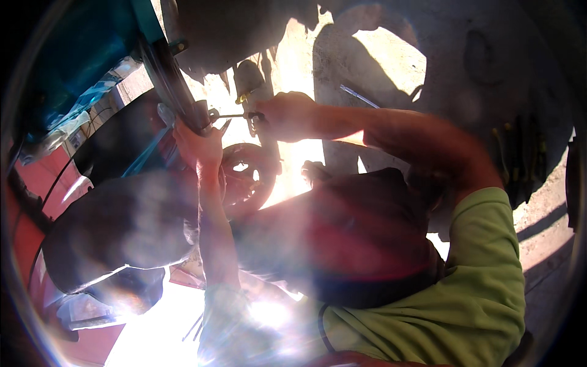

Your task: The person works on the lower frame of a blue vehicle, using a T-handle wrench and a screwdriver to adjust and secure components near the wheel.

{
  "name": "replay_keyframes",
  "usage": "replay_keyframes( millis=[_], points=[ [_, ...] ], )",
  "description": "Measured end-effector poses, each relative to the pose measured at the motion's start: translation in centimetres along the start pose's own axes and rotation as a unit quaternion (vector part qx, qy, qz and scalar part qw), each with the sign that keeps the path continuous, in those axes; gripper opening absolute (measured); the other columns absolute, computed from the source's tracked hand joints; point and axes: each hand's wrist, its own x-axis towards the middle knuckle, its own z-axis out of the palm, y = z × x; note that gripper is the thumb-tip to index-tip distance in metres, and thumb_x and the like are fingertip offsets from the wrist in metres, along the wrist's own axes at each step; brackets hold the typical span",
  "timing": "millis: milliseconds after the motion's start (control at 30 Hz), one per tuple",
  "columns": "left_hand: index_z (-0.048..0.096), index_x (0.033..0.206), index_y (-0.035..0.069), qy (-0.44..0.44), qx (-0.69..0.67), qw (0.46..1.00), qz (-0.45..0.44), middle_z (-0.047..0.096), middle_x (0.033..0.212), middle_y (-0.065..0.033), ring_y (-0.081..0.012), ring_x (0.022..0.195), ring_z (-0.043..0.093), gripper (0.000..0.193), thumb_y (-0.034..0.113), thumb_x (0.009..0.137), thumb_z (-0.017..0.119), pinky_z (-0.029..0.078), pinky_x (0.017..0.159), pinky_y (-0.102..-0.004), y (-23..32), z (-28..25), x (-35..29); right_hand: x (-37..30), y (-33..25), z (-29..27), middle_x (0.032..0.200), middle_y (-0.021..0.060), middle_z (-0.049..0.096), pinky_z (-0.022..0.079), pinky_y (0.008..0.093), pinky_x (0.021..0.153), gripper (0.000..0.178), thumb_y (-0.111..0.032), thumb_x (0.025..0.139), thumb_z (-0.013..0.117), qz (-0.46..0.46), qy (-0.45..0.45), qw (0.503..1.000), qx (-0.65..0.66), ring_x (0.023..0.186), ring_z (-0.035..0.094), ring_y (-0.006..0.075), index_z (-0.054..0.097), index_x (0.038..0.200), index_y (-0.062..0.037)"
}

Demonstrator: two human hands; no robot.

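Observation:
In the upper middle, my right hand [286, 116] is closed on one end of a thin dark tool with a straight shaft [232, 115]. The shaft points left, and its ring-like tip meets the lower end of a dark metal tube [174, 85]. My left hand [200, 147] is wrapped about that lower end from below, its fingers partly hidden by the tube. The tube slants down from a teal panel [92, 46]. Glare blurs the exact contact between tool and tube.
Below my hands lies a dark round wheel-like part [247, 177] with holes. A slim metal rod [359, 96] rests on the ground beyond my right forearm. Several dark-handled tools [520, 153] lie at the far right. A red panel [52, 183] stands at the left.

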Motion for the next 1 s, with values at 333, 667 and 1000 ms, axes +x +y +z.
replay_keyframes(
  millis=[333,667,1000],
  points=[
    [0.044,0.147,0.004,0.03,-0.006,0.999,0.025,0.056,0.135,-0.0256,-0.0455,0.125,0.056,0.081,0.013,0.072,0.074,0.049,0.104,-0.0525,-0.9,0.8,-0.1,0.7,0.6,-3.4,0.079,0.0035,0.065,0.041,0.0276,0.045,0.021,-0.025,0.098,0.061,0.194,-0.223,0.819,0.492,0.058,0.054,0.0094,0.065,0.096,-0.004],
    [0.043,0.146,0.004,0.019,-0.016,0.999,0.025,0.056,0.137,-0.0238,-0.0452,0.127,0.053,0.083,0.012,0.071,0.076,0.047,0.106,-0.0527,-1.2,0.9,-0.1,1.4,1.3,-2.1,0.085,0.0101,0.071,0.045,0.0278,0.046,0.022,-0.022,0.094,0.066,0.151,-0.212,0.864,0.431,0.059,0.06,0.0136,0.066,0.104,-0.0015],
    [0.043,0.148,0.005,0.018,0.005,1.0,0.019,0.055,0.137,-0.0236,-0.0443,0.127,0.055,0.083,0.014,0.071,0.075,0.048,0.105,-0.0521,-1.1,0.8,-0.1,-0.2,0.3,-0.4,0.09,0.014,0.073,0.056,0.046,0.082,0.024,-0.026,0.1,0.055,-0.039,-0.027,0.994,-0.101,0.092,0.073,0.0324,0.07,0.109,-0.01]
  ],
)
